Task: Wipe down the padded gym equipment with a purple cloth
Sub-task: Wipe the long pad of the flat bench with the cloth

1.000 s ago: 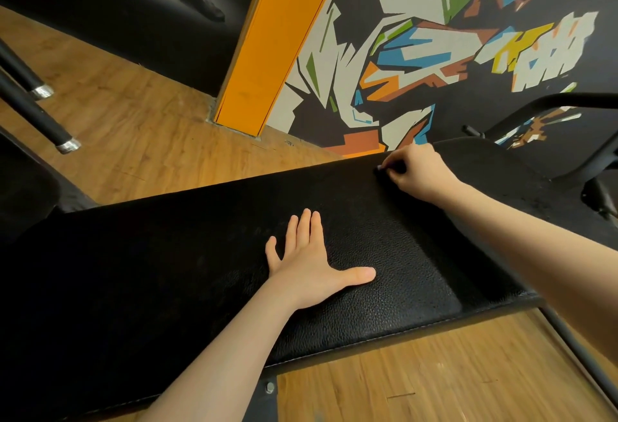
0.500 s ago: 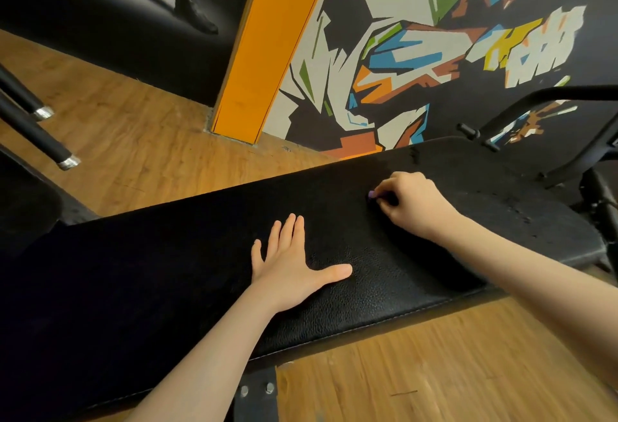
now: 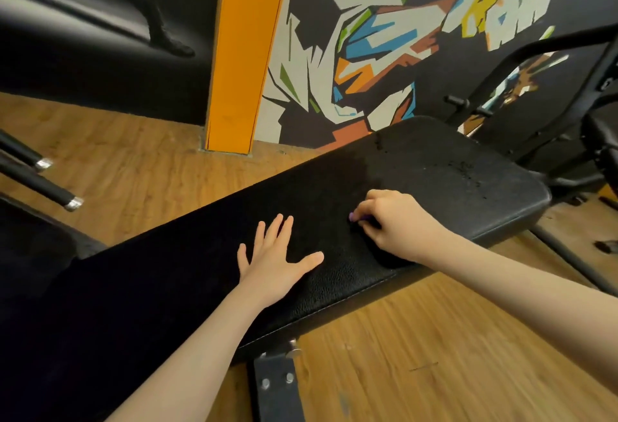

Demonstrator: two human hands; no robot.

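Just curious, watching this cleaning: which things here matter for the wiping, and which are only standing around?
Part of the job:
- black padded bench
- purple cloth, mostly hidden in the right hand
- left hand, flat on the pad

Standing around:
- orange pillar
- painted mural
- black bars

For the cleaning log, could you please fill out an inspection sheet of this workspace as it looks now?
Surface: black padded bench, specks of dirt near its far end.
Job's things: purple cloth, only a tip visible, on the bench.
Clutter: nothing seen.
Grippers: left hand flat on the bench; right hand curled round the cloth.
Cables: nothing seen.
Surroundings: wooden floor, orange pillar, painted wall, black metal frame.
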